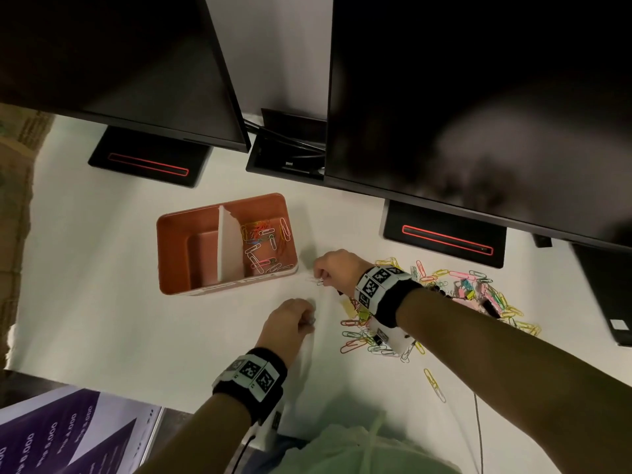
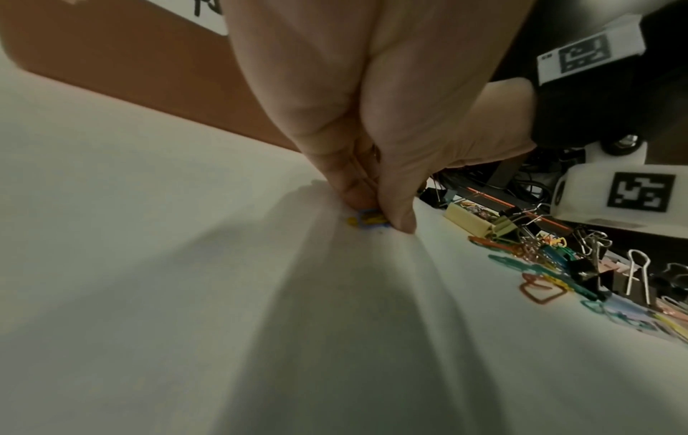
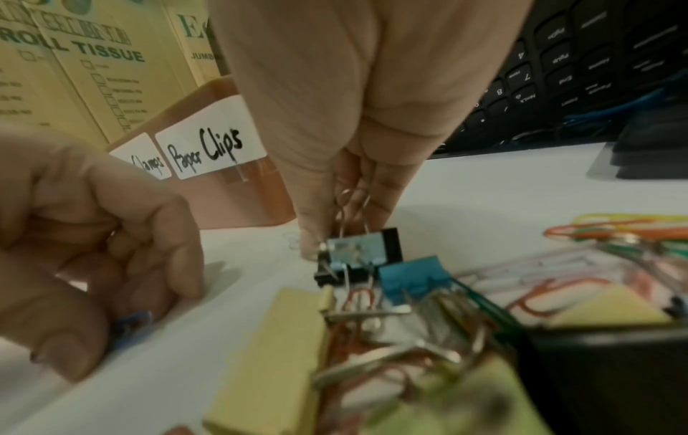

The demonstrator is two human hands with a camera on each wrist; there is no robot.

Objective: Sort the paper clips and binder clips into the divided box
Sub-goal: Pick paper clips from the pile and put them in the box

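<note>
Pinching clips just off the divided box's [image 1: 239, 285] near wall, both hands work: left hand [image 1: 290, 323] paper clips [image 2: 368, 222], right hand [image 1: 337, 268] a binder clip [image 3: 359, 254].

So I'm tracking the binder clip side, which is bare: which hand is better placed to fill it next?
Right hand: it already pinches a black binder clip by its wire handles, beside the divided box. The left hand pinches small paper clips.

White desk [image 1: 102, 302] with orange divided box [image 1: 174, 254], loose clip pile [image 1: 478, 295], two monitor stands [image 1: 147, 159].
</note>
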